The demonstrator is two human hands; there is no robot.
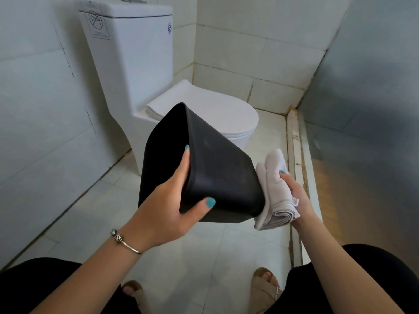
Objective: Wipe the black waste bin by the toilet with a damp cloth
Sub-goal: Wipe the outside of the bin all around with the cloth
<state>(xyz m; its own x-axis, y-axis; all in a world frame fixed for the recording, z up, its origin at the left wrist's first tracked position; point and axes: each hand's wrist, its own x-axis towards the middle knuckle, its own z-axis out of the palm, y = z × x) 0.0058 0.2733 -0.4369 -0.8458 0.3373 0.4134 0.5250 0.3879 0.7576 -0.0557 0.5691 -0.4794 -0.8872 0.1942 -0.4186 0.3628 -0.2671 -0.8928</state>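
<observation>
Item: black waste bin [217, 168]. Location: lifted off the floor, held in the air in front of me, with the toilet [158, 91] behind it. It is tipped on its side, one flat end turned left, the other toward the cloth; I cannot tell which end is the open mouth. I judge it is held this way so each side can be turned up to the cloth without my stooping.

Left hand [167, 207]: grips the bin at its near left edge, thumb across the lower side, fingers [186, 155] curled over the edge onto the end face. It carries the whole weight.

Right hand [294, 191]: fingers closed round a folded white cloth [272, 191], which it presses against the bin's right end. Folded thick, I suppose, to give a firm pad.

Condition of bin: matt black plastic, rounded corners, walls tapering. Faint grey dusty smears show on the upper side. No cracks visible.

Also present: tiled floor [199, 257], white tiled walls, a silver bracelet [127, 242] on my left wrist.
</observation>
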